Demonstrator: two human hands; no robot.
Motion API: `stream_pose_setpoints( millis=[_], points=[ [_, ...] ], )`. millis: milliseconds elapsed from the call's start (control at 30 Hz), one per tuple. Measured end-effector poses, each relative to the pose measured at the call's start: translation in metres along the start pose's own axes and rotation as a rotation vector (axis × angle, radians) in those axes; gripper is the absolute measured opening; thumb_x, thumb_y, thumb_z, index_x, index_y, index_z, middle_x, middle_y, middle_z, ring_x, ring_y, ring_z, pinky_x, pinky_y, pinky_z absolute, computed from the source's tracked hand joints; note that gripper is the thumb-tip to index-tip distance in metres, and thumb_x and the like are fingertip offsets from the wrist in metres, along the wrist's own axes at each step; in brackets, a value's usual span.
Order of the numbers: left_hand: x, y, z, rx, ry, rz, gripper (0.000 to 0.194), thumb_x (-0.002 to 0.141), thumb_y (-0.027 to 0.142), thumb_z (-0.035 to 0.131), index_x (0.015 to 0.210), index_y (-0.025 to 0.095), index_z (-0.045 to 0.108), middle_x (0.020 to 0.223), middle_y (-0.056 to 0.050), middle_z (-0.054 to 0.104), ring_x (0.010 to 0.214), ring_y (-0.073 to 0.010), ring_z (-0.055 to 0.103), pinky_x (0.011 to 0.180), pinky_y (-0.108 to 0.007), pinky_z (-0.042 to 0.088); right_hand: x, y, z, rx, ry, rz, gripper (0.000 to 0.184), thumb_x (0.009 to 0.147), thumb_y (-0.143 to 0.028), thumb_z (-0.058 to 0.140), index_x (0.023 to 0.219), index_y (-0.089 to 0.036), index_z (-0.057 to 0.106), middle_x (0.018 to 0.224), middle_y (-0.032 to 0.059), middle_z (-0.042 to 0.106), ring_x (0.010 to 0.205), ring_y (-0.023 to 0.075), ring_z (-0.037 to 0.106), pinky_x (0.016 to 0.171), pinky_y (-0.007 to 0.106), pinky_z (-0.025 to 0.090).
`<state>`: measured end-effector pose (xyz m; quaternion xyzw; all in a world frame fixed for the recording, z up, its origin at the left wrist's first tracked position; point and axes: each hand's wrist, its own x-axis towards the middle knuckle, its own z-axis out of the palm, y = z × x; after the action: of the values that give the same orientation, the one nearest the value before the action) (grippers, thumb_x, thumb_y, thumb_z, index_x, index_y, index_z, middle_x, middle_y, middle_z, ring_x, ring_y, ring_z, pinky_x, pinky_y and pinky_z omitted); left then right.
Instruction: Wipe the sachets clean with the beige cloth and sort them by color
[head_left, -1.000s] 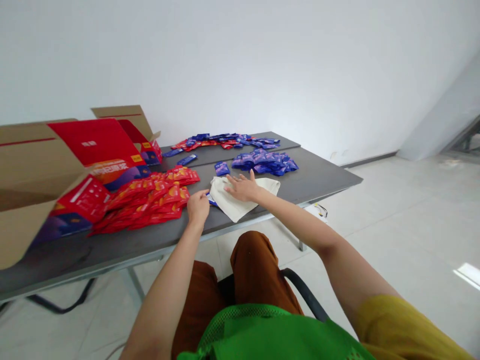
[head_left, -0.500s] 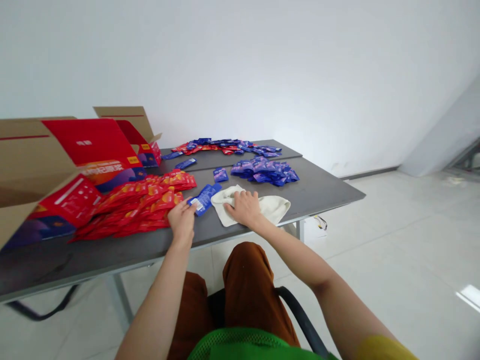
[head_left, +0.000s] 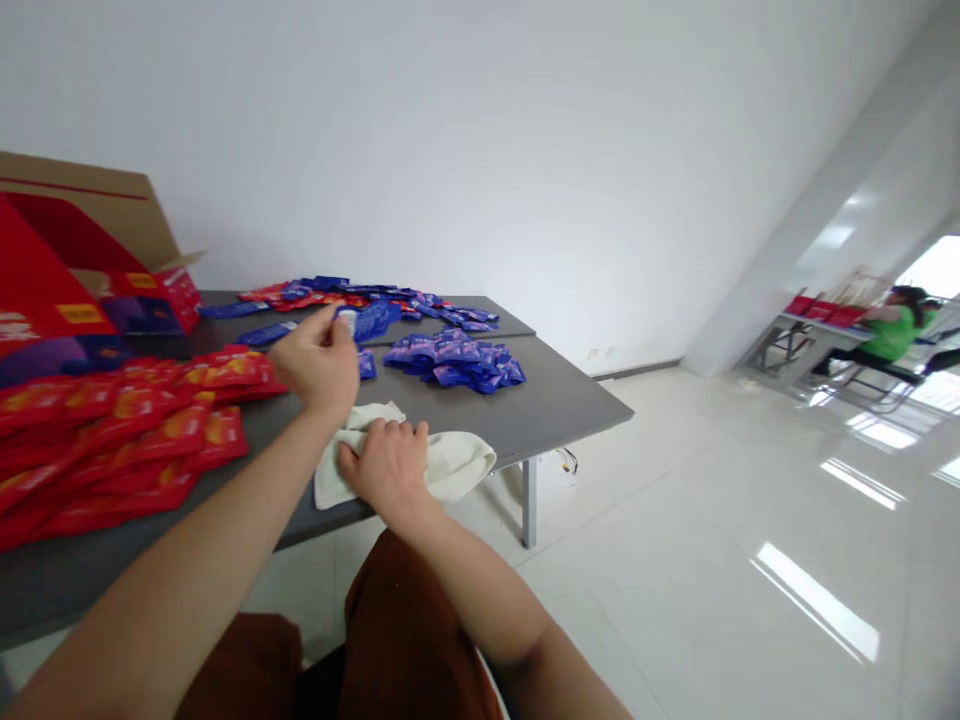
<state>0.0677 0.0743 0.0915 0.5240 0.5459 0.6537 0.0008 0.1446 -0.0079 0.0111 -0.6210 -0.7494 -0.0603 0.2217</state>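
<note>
My left hand [head_left: 321, 365] is raised over the table, its fingers closed on the end of a blue sachet [head_left: 373, 320] that points right. My right hand [head_left: 388, 465] lies on a white cloth [head_left: 461, 462] at the table's front edge, fingers curled into the fabric. Behind the cloth is a heap of blue-purple sachets [head_left: 457, 357]. A single blue sachet [head_left: 366, 363] shows partly behind my left wrist. To the left, red sachets [head_left: 142, 430] lie in a broad pile, slightly blurred.
Open red cartons [head_left: 157, 300] stand at the left on the dark table [head_left: 555, 395]. Mixed red and blue sachets [head_left: 420, 300] lie along the back, near the wall. Far right, a person in green [head_left: 892, 332] sits at another table.
My left hand has lifted the blue sachet up and away from the table beside the cloth. My right hand stays on the cloth. The view has swung right, bringing the distant person into sight.
</note>
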Motion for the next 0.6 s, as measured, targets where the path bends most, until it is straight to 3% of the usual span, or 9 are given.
stream_pose_setpoints(
  millis=[67, 167, 233, 300, 400, 467, 600],
  points=[
    [0.008, 0.011, 0.036, 0.14, -0.102, 0.141, 0.038, 0.093, 0.029, 0.044, 0.117, 0.016, 0.069, 0.116, -0.01, 0.07, 0.106, -0.0228, 0.063, 0.096, -0.035, 0.044, -0.004, 0.0, -0.001, 0.027, -0.004, -0.001, 0.048, 0.087, -0.057, 0.049, 0.096, -0.012, 0.064, 0.091, 0.0168, 0.07, 0.088, 0.0314, 0.064, 0.088, 0.05, 0.038],
    [0.016, 0.018, 0.087, 0.281, -0.377, 0.408, 0.04, 0.092, 0.021, 0.039, 0.12, 0.019, 0.069, 0.116, -0.01, 0.07, 0.105, -0.0243, 0.063, 0.095, -0.037, 0.04, -0.008, 0.002, -0.005, 0.069, -0.028, -0.004, 0.046, 0.085, -0.056, 0.049, 0.096, -0.014, 0.065, 0.091, 0.0168, 0.069, 0.087, 0.0322, 0.064, 0.086, 0.051, 0.04],
    [0.014, 0.013, 0.114, 0.353, -0.543, 0.562, 0.042, 0.092, 0.019, 0.039, 0.122, 0.018, 0.067, 0.116, -0.012, 0.07, 0.105, -0.0249, 0.063, 0.095, -0.038, 0.038, -0.009, 0.005, -0.007, 0.087, -0.065, -0.004, 0.043, 0.084, -0.053, 0.049, 0.096, -0.015, 0.065, 0.092, 0.0173, 0.069, 0.088, 0.0328, 0.063, 0.084, 0.051, 0.04],
    [0.009, 0.003, 0.131, 0.416, -0.661, 0.628, 0.042, 0.09, 0.018, 0.039, 0.122, 0.019, 0.067, 0.114, -0.012, 0.07, 0.104, -0.0251, 0.063, 0.094, -0.038, 0.038, -0.009, 0.007, -0.009, 0.097, -0.11, -0.013, 0.038, 0.083, -0.05, 0.05, 0.095, -0.018, 0.066, 0.092, 0.0169, 0.069, 0.087, 0.0329, 0.062, 0.083, 0.052, 0.04],
    [0.001, -0.016, 0.142, 0.484, -0.784, 0.564, 0.039, 0.086, 0.024, 0.046, 0.114, 0.023, 0.072, 0.106, -0.013, 0.073, 0.1, -0.0277, 0.065, 0.088, -0.038, 0.041, -0.007, 0.009, -0.009, 0.113, -0.145, -0.033, 0.033, 0.081, -0.047, 0.051, 0.093, -0.02, 0.067, 0.09, 0.0147, 0.069, 0.085, 0.0324, 0.061, 0.082, 0.052, 0.04],
    [0.003, -0.026, 0.141, 0.501, -0.801, 0.485, 0.037, 0.085, 0.033, 0.048, 0.109, 0.027, 0.075, 0.101, -0.012, 0.074, 0.097, -0.0295, 0.066, 0.085, -0.038, 0.043, -0.007, 0.009, -0.008, 0.121, -0.136, -0.027, 0.034, 0.081, -0.047, 0.052, 0.095, -0.019, 0.066, 0.088, 0.0145, 0.069, 0.084, 0.0321, 0.061, 0.084, 0.052, 0.04],
    [0.027, -0.047, 0.127, 0.545, -0.596, 0.3, 0.042, 0.087, 0.041, 0.043, 0.108, 0.025, 0.075, 0.099, -0.014, 0.073, 0.099, -0.032, 0.065, 0.087, -0.042, 0.044, -0.007, 0.008, -0.006, 0.129, -0.119, 0.007, 0.046, 0.082, -0.055, 0.051, 0.1, -0.014, 0.065, 0.093, 0.0168, 0.069, 0.088, 0.0328, 0.061, 0.087, 0.052, 0.039]
  ],
)
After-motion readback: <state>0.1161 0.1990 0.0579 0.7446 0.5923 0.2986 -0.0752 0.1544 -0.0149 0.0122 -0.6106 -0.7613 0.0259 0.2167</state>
